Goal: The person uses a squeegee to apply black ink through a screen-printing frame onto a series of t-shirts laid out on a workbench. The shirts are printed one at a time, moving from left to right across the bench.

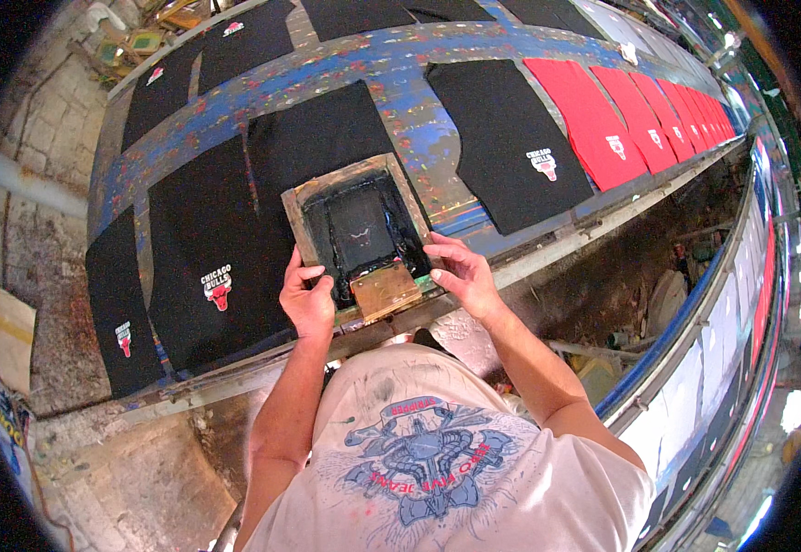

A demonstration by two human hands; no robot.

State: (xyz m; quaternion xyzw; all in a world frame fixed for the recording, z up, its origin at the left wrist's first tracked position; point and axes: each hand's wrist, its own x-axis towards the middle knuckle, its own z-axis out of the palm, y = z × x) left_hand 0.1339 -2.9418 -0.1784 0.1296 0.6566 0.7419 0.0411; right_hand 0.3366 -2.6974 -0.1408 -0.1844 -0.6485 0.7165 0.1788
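A wooden screen-printing frame (338, 177) with a dark, ink-stained mesh lies over a black fabric panel (313, 129) near the table's front edge. My left hand (308, 299) grips its near left corner, thumb on the inner side. On the opposite side my right hand (465, 276) holds the near right corner, thumb and fingers around the wood. A flat wooden squeegee (385, 293) rests inside the near end, between both hands. Ink hides most of the mesh; whether the frame touches the fabric, I cannot tell.
Black panels with white-and-red prints (198, 216) lie to the left, another black panel (501, 138) to the right. Several red panels (589, 120) continue beyond it. The long paint-spattered table (419, 92) ends at a raised edge. Another table with pale panels (704, 368) stands at right.
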